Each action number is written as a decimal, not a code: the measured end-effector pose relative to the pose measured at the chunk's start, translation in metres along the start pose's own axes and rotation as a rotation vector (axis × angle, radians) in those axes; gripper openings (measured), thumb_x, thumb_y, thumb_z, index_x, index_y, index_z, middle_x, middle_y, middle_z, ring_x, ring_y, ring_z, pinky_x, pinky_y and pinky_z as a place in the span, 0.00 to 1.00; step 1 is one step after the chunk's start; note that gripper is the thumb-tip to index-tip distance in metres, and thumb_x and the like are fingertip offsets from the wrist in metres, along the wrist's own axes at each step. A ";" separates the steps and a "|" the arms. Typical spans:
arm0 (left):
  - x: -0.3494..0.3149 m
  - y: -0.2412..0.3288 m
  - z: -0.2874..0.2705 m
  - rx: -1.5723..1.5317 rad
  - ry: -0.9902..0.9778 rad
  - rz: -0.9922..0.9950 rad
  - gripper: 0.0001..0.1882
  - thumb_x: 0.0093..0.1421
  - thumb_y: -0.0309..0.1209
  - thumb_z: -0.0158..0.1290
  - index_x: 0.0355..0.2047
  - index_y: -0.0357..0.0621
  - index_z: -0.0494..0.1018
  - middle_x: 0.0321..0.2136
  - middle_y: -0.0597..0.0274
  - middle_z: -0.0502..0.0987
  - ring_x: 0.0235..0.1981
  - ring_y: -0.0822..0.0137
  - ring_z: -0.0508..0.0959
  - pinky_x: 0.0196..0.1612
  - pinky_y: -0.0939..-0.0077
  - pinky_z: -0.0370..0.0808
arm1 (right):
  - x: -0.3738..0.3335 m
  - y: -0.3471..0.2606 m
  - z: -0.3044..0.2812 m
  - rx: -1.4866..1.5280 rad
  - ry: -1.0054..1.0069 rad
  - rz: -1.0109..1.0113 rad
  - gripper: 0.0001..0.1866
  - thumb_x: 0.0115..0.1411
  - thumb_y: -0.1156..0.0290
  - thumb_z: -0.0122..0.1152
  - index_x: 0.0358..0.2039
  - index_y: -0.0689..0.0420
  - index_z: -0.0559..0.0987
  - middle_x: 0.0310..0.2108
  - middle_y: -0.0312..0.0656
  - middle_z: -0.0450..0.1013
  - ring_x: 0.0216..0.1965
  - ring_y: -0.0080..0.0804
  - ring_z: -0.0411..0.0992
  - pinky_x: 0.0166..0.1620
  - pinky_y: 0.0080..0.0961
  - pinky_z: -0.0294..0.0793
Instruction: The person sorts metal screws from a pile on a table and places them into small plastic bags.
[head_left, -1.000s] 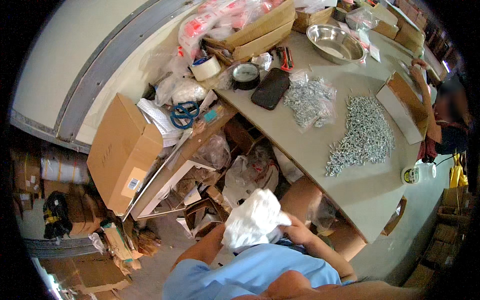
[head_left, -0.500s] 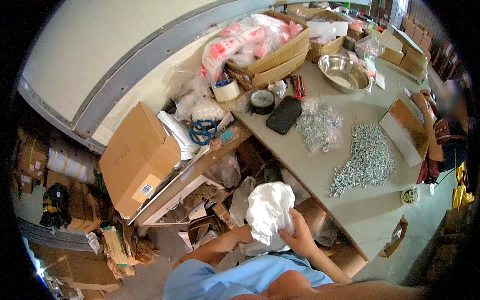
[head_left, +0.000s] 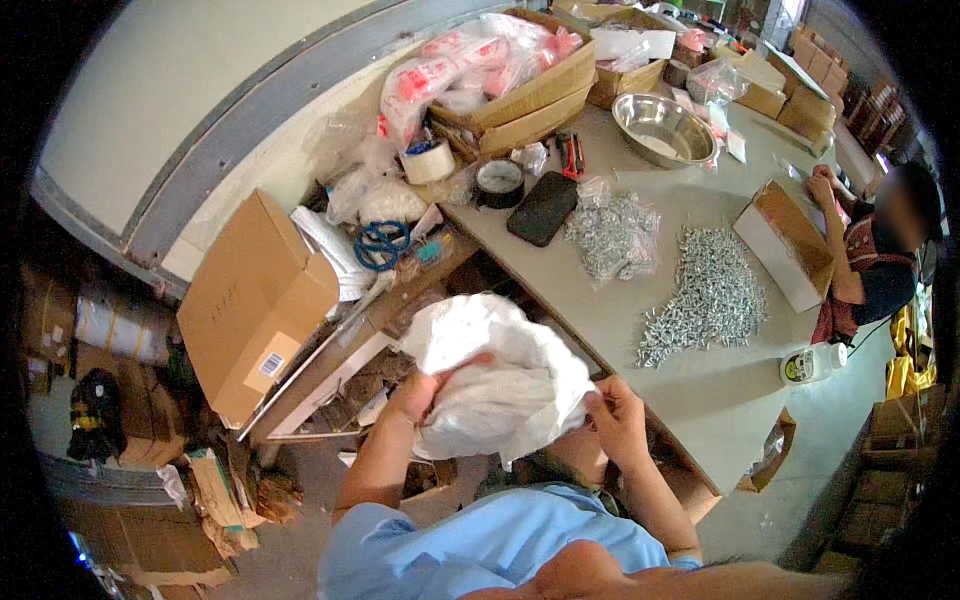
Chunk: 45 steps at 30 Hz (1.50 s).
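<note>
A white plastic bag (head_left: 505, 405) is spread wide in front of my body, its crumpled rim raised and its inside showing. My left hand (head_left: 428, 395) grips the bag's left side, thumb over the rim and fingers partly hidden. At the bag's right edge, my right hand (head_left: 620, 422) pinches the plastic between thumb and fingers. Both hands are just off the near edge of the grey table (head_left: 560, 310). On that table lie a spread heap of small silver screws (head_left: 705, 295) and a clear bag of similar metal pieces (head_left: 613, 235).
Behind these stand a steel bowl (head_left: 665, 130), a black phone-like slab (head_left: 543, 208) and tape rolls (head_left: 500, 182). Cardboard boxes (head_left: 255, 305) flank the left. A white bottle (head_left: 812, 363) is at right, near an open carton (head_left: 785, 245) and another person (head_left: 860, 240).
The bunched white bag has been opened out wide and lifted. My left hand has come into view on its left side; my right hand has shifted to its right edge.
</note>
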<state>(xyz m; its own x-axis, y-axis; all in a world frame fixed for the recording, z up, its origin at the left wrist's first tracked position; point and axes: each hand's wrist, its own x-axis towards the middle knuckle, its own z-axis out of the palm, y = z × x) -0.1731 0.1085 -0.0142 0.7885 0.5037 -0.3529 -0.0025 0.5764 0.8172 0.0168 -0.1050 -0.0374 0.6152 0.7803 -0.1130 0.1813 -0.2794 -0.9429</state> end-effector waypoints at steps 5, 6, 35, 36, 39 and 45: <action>-0.022 -0.002 -0.038 0.097 -0.071 0.021 0.53 0.51 0.74 0.22 0.58 0.39 0.60 0.52 0.52 0.69 0.53 0.60 0.69 0.57 0.66 0.64 | 0.002 0.008 -0.006 0.268 0.068 -0.019 0.06 0.61 0.71 0.55 0.31 0.61 0.71 0.25 0.32 0.70 0.27 0.16 0.66 0.28 0.17 0.66; -0.023 -0.006 -0.051 0.074 -0.121 0.052 0.45 0.57 0.67 0.35 0.58 0.40 0.61 0.53 0.53 0.69 0.52 0.61 0.70 0.56 0.67 0.65 | 0.004 0.005 -0.006 0.319 0.070 -0.023 0.06 0.61 0.72 0.55 0.31 0.62 0.72 0.26 0.32 0.69 0.28 0.17 0.65 0.30 0.17 0.66; -0.028 -0.029 -0.078 0.346 0.576 0.462 0.15 0.67 0.38 0.42 0.37 0.39 0.71 0.30 0.69 0.70 0.33 0.77 0.66 0.40 0.83 0.64 | 0.009 -0.018 0.009 0.992 -0.084 0.068 0.03 0.63 0.73 0.44 0.36 0.57 0.67 0.41 0.42 0.70 0.42 0.31 0.71 0.47 0.30 0.72; -0.024 -0.031 -0.083 0.325 0.590 0.475 0.14 0.67 0.38 0.41 0.37 0.39 0.71 0.30 0.69 0.70 0.33 0.77 0.66 0.40 0.83 0.64 | 0.009 -0.017 0.007 1.014 -0.053 0.075 0.04 0.63 0.73 0.44 0.37 0.56 0.67 0.42 0.42 0.70 0.42 0.32 0.71 0.47 0.31 0.72; -0.020 -0.021 -0.071 0.176 0.872 0.517 0.14 0.68 0.38 0.41 0.36 0.39 0.70 0.29 0.69 0.69 0.33 0.77 0.66 0.39 0.81 0.65 | 0.013 -0.026 0.001 1.044 0.096 0.146 0.06 0.65 0.69 0.42 0.39 0.55 0.67 0.41 0.41 0.71 0.39 0.30 0.71 0.42 0.26 0.72; -0.018 -0.013 -0.100 -0.031 1.014 0.763 0.13 0.68 0.37 0.40 0.33 0.39 0.66 0.28 0.68 0.66 0.32 0.75 0.65 0.39 0.79 0.64 | 0.026 -0.029 -0.007 1.034 0.188 0.160 0.04 0.65 0.68 0.45 0.38 0.53 0.67 0.36 0.39 0.71 0.35 0.29 0.72 0.38 0.28 0.75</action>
<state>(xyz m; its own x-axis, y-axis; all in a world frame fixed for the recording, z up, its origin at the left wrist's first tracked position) -0.2490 0.1561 -0.0639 -0.2425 0.9701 0.0006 -0.2722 -0.0686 0.9598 0.0328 -0.0805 -0.0104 0.6988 0.6527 -0.2926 -0.5982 0.3090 -0.7394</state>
